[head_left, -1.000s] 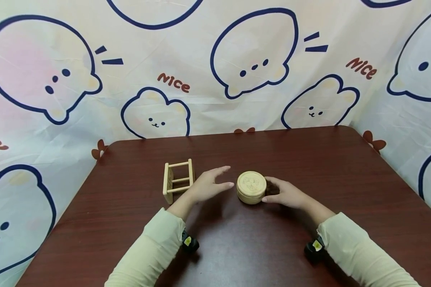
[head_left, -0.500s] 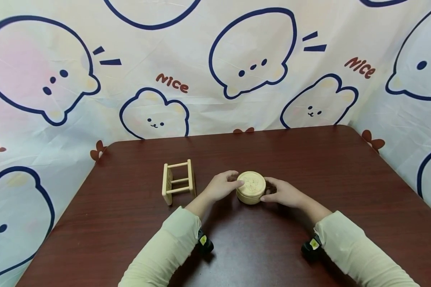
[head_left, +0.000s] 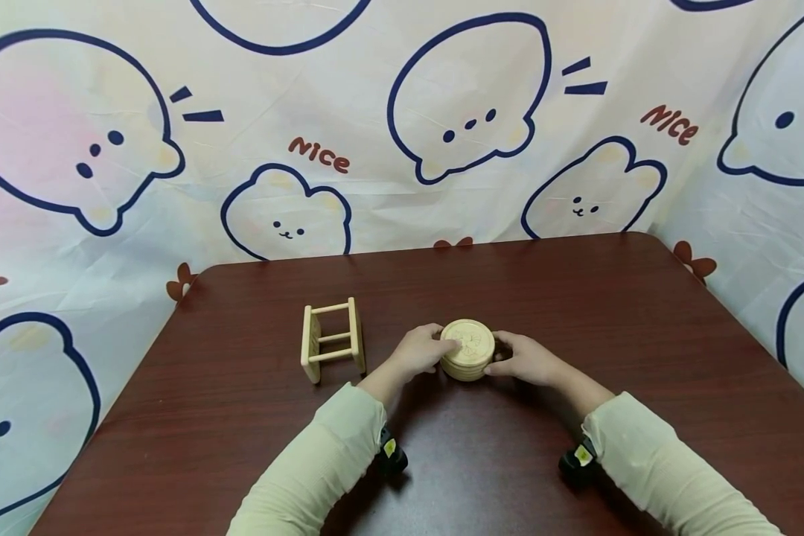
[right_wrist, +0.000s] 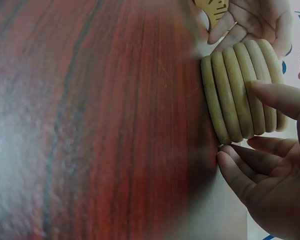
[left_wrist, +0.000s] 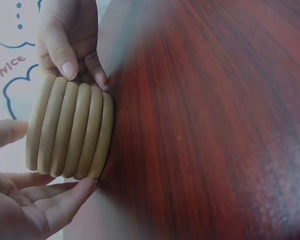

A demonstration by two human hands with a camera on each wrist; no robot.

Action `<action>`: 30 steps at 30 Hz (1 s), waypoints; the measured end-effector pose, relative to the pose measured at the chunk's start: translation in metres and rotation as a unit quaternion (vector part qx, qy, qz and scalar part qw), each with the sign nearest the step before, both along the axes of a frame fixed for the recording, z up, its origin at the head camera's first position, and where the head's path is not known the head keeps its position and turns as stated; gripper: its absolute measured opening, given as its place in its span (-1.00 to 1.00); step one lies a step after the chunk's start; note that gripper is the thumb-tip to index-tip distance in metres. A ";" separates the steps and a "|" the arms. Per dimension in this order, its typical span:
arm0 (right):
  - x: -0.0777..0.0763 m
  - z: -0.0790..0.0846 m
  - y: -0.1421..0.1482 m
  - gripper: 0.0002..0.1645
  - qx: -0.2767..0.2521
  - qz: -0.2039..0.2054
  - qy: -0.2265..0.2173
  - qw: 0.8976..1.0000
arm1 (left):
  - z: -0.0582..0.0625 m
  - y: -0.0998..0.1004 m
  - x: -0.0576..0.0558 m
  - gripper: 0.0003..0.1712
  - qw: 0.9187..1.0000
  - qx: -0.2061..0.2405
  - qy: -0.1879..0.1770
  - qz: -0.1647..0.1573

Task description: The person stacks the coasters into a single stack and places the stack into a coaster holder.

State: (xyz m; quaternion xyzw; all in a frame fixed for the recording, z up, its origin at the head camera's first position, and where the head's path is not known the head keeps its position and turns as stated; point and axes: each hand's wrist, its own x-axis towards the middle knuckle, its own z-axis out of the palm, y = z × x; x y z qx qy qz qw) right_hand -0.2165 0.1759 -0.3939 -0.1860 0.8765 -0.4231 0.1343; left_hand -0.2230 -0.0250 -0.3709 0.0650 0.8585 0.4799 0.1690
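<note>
A stack of several round wooden coasters point(head_left: 467, 351) stands on the brown table, its top one engraved. My left hand point(head_left: 418, 351) holds the stack's left side. The left thumb lies over the top coaster's edge, while the left fingers point(left_wrist: 65, 202) run along the side down to the bottom coaster. From the right, my right hand point(head_left: 529, 361) grips the stack, thumb point(right_wrist: 277, 95) pressed to the coaster rims and fingers round the far side. Each wrist view shows the coasters' edges lined up in a slightly slanted pile between the two hands.
To the left of the left hand stands a small wooden rack point(head_left: 356, 339) with two side panels joined by rods. The table point(head_left: 563, 290) ends at a cloth backdrop point(head_left: 388, 201) printed with cartoon bears.
My left hand has moved right from beside the rack to the coaster stack and taken hold of it. The right hand has stayed at the stack's right side.
</note>
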 end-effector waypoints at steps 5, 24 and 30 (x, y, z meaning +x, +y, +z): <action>0.001 0.000 -0.002 -0.29 0.001 -0.008 0.004 1.000 | -0.002 0.002 -0.002 -0.53 1.000 0.000 -0.004 0.012; 0.001 -0.005 -0.016 -0.15 -0.092 -0.112 -0.067 0.987 | -0.003 0.002 -0.004 -0.50 0.994 0.079 -0.048 0.063; 0.004 -0.009 -0.019 -0.18 -0.151 -0.133 -0.083 0.976 | -0.005 0.000 -0.004 -0.47 0.995 0.072 -0.041 0.062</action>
